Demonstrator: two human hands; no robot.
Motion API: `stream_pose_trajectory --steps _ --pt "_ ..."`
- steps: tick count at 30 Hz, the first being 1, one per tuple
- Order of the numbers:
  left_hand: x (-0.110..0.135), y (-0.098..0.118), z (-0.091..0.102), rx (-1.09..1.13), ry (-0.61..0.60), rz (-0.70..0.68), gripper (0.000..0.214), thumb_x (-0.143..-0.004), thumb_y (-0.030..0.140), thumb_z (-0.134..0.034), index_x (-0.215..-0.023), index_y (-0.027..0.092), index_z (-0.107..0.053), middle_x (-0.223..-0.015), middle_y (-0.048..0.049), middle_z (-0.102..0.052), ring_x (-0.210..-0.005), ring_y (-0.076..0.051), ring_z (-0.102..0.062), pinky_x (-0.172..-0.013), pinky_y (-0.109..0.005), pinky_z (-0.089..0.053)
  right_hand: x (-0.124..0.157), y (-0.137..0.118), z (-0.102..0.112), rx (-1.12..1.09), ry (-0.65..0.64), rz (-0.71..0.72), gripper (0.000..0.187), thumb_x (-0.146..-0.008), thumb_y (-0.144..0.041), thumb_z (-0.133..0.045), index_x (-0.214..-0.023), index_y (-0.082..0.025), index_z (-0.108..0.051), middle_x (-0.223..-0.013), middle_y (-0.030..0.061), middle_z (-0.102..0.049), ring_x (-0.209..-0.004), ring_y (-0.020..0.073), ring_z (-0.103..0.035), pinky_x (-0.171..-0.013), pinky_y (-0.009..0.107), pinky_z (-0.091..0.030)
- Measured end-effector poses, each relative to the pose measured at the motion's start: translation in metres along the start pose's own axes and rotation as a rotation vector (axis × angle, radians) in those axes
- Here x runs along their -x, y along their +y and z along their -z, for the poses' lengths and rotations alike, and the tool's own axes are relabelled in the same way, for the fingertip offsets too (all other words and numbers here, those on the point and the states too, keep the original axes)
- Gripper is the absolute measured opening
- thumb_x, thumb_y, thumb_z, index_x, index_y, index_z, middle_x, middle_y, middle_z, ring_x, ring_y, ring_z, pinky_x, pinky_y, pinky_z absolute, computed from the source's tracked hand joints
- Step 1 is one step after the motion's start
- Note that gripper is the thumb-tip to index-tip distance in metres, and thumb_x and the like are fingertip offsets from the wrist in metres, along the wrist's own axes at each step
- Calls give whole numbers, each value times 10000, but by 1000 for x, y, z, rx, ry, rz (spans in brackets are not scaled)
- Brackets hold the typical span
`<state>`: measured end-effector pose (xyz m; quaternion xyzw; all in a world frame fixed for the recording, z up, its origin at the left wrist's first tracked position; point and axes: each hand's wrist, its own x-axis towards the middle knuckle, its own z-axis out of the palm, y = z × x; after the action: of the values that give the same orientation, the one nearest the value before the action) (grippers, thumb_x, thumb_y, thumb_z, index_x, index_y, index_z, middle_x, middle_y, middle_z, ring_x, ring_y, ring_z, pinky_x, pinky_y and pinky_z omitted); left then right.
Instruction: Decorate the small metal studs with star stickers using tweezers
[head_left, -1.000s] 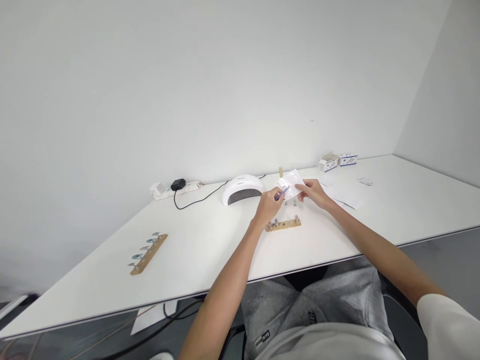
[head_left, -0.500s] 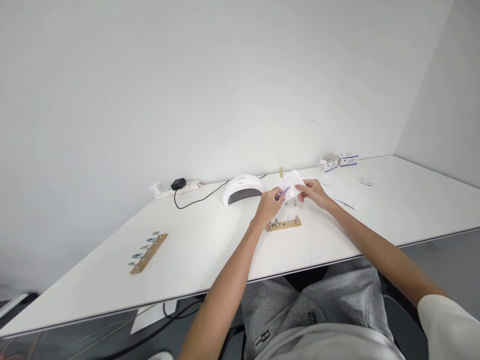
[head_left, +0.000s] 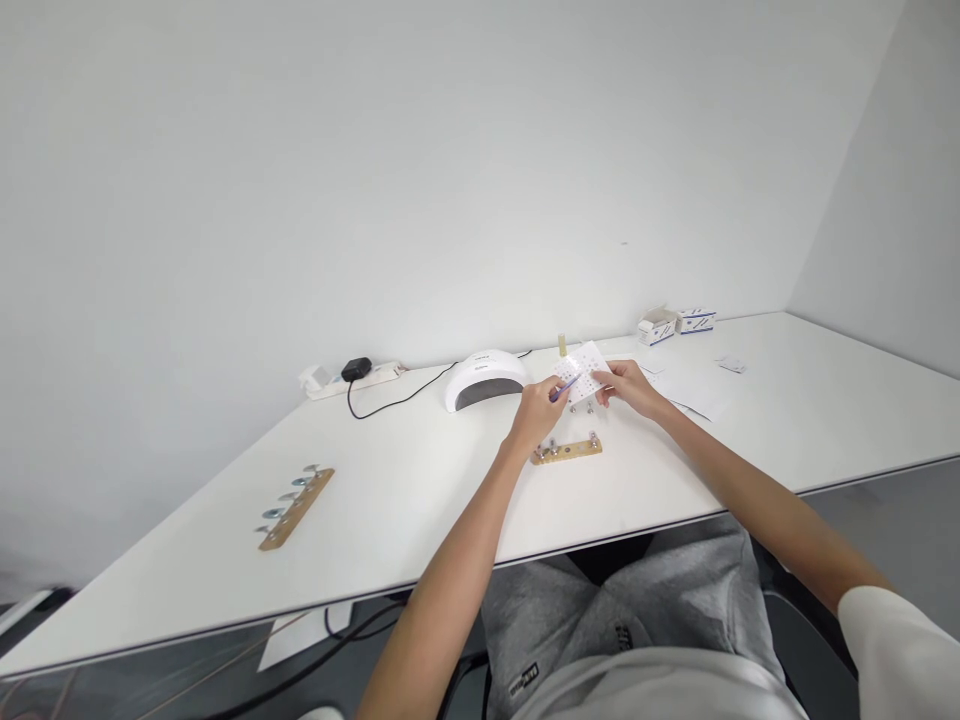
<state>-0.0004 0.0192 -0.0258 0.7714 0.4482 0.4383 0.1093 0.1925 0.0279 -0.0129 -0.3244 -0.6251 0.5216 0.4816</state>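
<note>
My left hand [head_left: 538, 412] is closed around a thin blue-purple tool [head_left: 564, 386], whose tip touches a small white sheet with rows of dots [head_left: 581, 364]. My right hand [head_left: 628, 386] pinches that sheet by its right edge and holds it tilted above the table. Just below the hands a short wooden strip with metal studs [head_left: 567, 449] lies on the white table [head_left: 420, 500]. Two small metal pieces [head_left: 581, 407] stand between the strip and the sheet.
A white dome-shaped lamp [head_left: 484, 377] sits left of the hands, its cable running to a power strip [head_left: 352, 377] by the wall. A second wooden strip with studs [head_left: 294, 507] lies far left. Small boxes [head_left: 673, 322], a little bottle [head_left: 562, 344] and papers [head_left: 694, 390] lie at the back right.
</note>
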Motion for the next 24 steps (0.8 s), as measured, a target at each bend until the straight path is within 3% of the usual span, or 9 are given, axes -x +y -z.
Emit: stream_pose_trajectory --steps 24 --pt "0 -2 -2 56 11 8 205 -799 323 -538 -711 163 -632 -510 46 -413 -492 -81 -315 -498 -216 -297 -3 9 6 -62 -39 -10 260 -735 -372 -691 -692 -127 -616 -537 17 -586 -474 109 -505 -513 262 -423"
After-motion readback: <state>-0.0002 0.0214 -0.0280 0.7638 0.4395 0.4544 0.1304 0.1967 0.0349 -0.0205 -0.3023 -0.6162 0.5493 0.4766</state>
